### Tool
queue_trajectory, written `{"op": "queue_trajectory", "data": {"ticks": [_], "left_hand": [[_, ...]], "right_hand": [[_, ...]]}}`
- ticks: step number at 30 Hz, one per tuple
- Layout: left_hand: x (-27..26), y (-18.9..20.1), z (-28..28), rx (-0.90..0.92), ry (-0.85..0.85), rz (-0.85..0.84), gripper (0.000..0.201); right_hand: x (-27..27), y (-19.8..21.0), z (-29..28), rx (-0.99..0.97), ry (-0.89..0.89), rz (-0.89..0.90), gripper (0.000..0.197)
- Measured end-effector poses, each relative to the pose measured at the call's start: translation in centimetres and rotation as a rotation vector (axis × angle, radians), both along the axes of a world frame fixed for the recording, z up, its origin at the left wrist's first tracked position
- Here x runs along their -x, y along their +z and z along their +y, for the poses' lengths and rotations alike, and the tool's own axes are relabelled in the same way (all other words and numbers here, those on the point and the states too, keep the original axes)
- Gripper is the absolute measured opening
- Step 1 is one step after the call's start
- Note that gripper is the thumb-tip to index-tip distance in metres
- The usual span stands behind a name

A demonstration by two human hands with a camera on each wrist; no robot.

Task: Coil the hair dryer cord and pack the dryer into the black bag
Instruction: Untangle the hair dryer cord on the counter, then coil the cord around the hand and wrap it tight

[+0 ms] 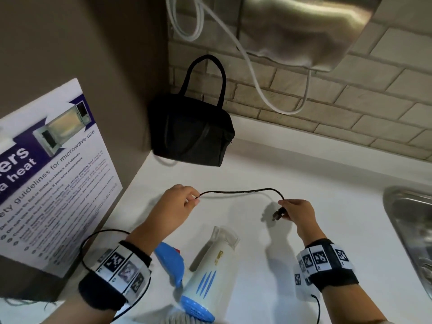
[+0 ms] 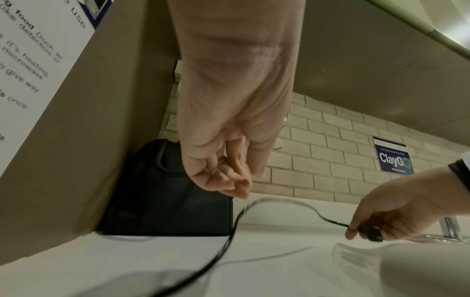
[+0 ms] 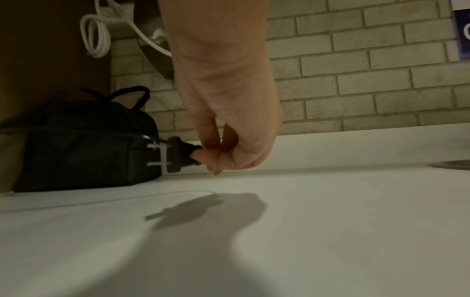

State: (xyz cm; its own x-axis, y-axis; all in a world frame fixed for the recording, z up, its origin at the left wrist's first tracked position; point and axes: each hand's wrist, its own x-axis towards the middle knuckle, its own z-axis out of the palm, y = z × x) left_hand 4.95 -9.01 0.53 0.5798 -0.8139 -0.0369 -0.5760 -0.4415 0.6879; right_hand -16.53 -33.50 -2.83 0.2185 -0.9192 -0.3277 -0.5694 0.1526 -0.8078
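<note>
A white hair dryer (image 1: 215,267) with a blue handle and blue rear grille lies on the white counter (image 1: 304,178) between my forearms. Its thin black cord (image 1: 240,191) arches above the counter between my hands. My left hand (image 1: 180,204) pinches the cord; in the left wrist view the cord (image 2: 229,243) runs down from those fingertips (image 2: 241,191). My right hand (image 1: 297,211) pinches the black plug (image 1: 278,215), whose two prongs point left in the right wrist view at the plug (image 3: 178,154). The black bag (image 1: 191,132), handles up and zipped, stands in the back corner.
A brown panel with a microwave safety poster (image 1: 53,174) walls the left side. A steel sink (image 1: 416,235) sits at the right edge. A metal dispenser (image 1: 304,26) and a white cable (image 1: 252,73) hang on the brick wall above the counter.
</note>
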Motion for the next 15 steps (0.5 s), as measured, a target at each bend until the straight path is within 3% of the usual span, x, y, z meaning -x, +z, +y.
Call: {"op": "queue_trajectory", "data": {"ticks": [6,12,15], "left_hand": [[0.3,0.5,1.3,0.04,-0.022,0.066,0.015],[0.1,2.4,5.0,0.05,0.097,0.167,0.015],[0.2,2.6,7.7,-0.014,0.143,0.18,0.016]], "right_hand": [[1.5,-2.0,-0.9,0.005,-0.063,0.075,0.017],[2.9,-3.5,-1.6,0.073,-0.014,0.18,0.014],[3.1,-4.1,-1.5,0.107,0.03,0.269,0.025]]}}
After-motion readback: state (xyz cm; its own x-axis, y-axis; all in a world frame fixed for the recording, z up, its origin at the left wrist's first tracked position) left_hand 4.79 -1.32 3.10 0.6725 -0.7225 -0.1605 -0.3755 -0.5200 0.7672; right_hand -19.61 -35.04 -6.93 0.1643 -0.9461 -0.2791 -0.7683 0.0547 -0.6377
